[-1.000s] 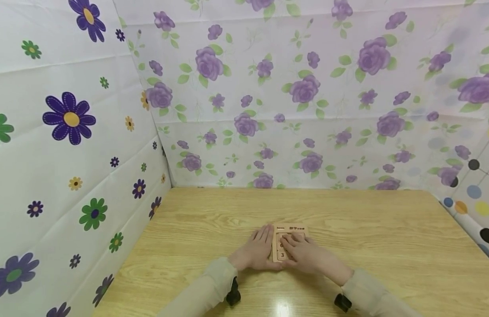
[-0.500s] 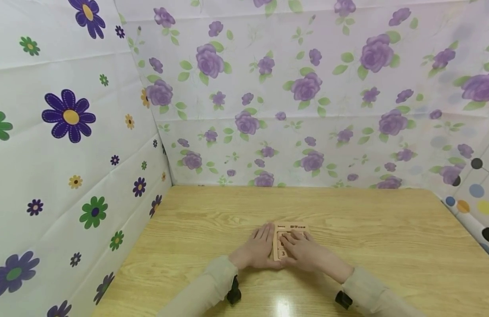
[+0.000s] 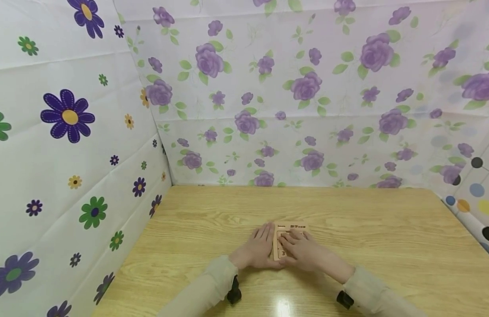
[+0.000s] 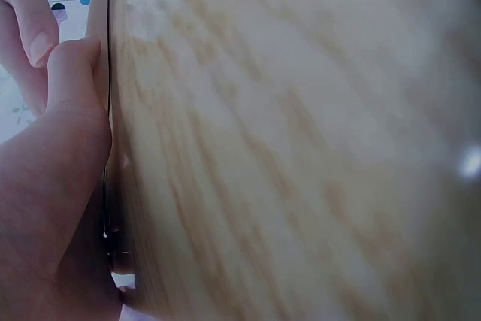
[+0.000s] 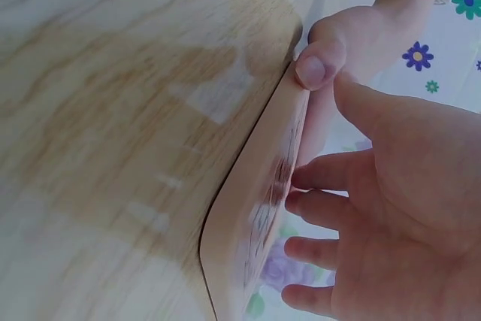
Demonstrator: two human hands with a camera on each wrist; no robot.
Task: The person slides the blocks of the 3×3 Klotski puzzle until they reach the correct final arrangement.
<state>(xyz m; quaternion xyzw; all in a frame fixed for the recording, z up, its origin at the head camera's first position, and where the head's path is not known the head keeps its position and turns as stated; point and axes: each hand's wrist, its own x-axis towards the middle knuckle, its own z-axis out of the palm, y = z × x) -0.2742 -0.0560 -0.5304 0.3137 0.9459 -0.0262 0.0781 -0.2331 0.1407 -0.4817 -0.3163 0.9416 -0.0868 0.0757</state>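
A tile [image 3: 281, 256] on the small board [image 3: 287, 226] is showing a number 3 [image 3: 283, 253]. Lettering [image 3: 297, 226] along the top is appearing too small to read.

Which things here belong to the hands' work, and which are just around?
Part of the job:
numbered board
left hand, at its edge
right hand, over its face

Just around:
wooden table
rose-patterned cloth
daisy-patterned cloth
black wrist devices

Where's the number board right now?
Head view: the number board lies flat on the table, low and right of centre, left hand along its left edge, right hand over it.
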